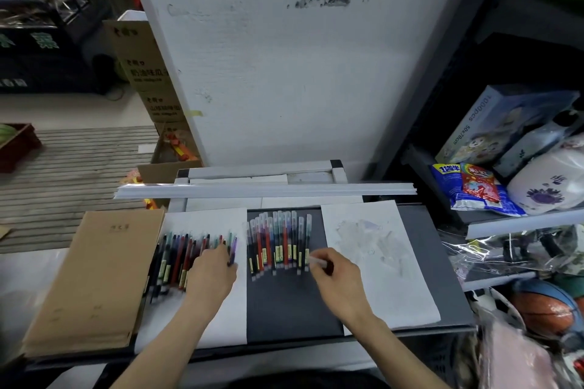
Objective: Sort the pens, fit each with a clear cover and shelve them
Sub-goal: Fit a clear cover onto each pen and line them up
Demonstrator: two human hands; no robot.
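The loose pens lie fanned on a white sheet, at 9 o'clock from the row of covered pens standing side by side on the dark counter. My left hand rests on the loose pens, fingertips beside a purple pen at their 3 o'clock edge. Blur stops me telling whether it grips. My right hand pinches a clear cover at the row's 4 o'clock end. A second sheet lies at 3 o'clock, with brown notebooks at 9 o'clock.
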